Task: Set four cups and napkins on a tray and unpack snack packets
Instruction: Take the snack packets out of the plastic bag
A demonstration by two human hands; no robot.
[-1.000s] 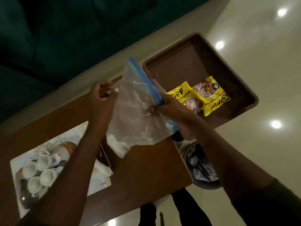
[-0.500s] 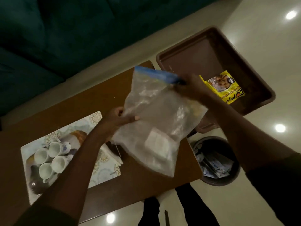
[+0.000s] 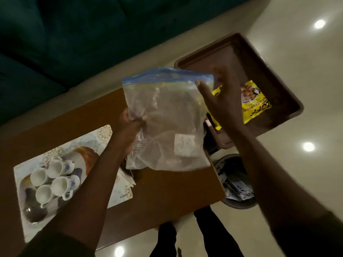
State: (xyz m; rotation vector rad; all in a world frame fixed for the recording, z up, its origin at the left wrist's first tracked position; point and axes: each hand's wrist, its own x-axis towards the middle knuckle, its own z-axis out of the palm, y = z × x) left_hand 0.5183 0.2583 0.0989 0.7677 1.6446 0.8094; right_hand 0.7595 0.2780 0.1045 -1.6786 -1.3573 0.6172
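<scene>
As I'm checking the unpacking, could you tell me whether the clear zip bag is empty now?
Apparently empty: the clear zip bag, pinched by the left hand, hangs flat, and the table shows through it; only a pale label is visible on it.

Your right hand [image 3: 220,101] is motion-blurred at centre right of the frame, fingers smeared, so you cannot tell whether it touches the bag [image 3: 165,119]. The bag hides part of your left hand [image 3: 132,120] and the near corner of the brown tray [image 3: 289,101]. Through the plastic the contents are hazy; only a pale patch shows. Your right hand covers the left part of the yellow packets [image 3: 254,106], so their count is unclear. Your left arm hides the napkins [image 3: 128,178] except a white edge. The bin [image 3: 239,203] at lower right is half behind the table [image 3: 167,197] and your right arm; its contents are too dim to name. Both sleeves run off the bottom edge.
</scene>
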